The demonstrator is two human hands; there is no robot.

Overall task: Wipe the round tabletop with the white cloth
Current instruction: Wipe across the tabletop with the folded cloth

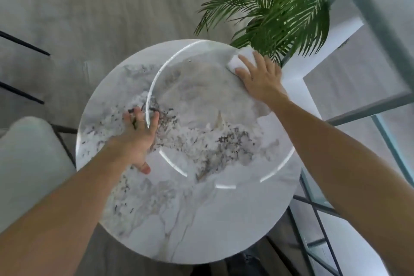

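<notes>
The round tabletop (179, 219) filled the middle of the view, a glossy pale marble surface with grey veins running toward its near edge and dark speckled patches across its centre. A bright ring of reflected light curved over the polished top. The left hand (139, 139) lay flat on the left part of the table, palm down, fingers spread and thumb held out to the side, holding nothing. Farther off, the right hand (261, 77) pressed down on the white cloth (240, 60) at the far right edge of the tabletop, fingers splayed over it. The cloth looked bunched into a small thick wad, plain white, part of it hidden under the fingers. Just beyond that edge stood a green palm plant (280, 6). A pale cushioned seat (29, 163) sat beside the table on the left.
</notes>
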